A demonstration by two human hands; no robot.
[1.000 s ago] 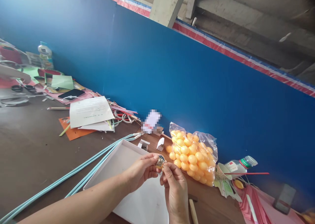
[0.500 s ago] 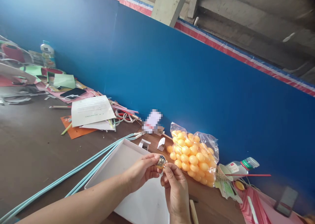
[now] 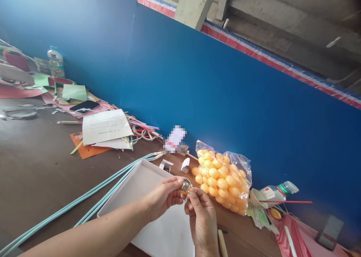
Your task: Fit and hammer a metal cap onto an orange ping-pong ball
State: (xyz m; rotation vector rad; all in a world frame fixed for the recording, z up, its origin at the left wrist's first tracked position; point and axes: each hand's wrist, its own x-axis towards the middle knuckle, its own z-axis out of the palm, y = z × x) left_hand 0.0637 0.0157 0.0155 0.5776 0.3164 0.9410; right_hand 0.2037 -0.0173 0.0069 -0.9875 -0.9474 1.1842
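Above a shallow white tray [image 3: 163, 230], I hold a small, rounded, shiny metal piece [image 3: 185, 186] with silver and gold reflections. My left hand [image 3: 166, 193] is closed, its thumb and fingers gripping the piece's left side. Pinched at the lower right edge of the same piece are the thumb and forefinger of my right hand [image 3: 201, 212]. Its exact kind is too small to make out, and fingers cover part of it. A little box [image 3: 166, 164] with small dark items and a white paper box [image 3: 185, 164] stand just beyond the tray.
A clear bag of orange balls [image 3: 222, 181] stands right of my hands. Pale blue tubes [image 3: 113, 178] run along the tray's left. Papers [image 3: 107, 127] and a dark phone [image 3: 84, 106] lie left; a plastic bottle [image 3: 278, 192] lies right. A blue partition [image 3: 197, 87] closes the back.
Both hands keep their grip on the metal piece in nearly the same place. The whole view has shifted very slightly to the right.
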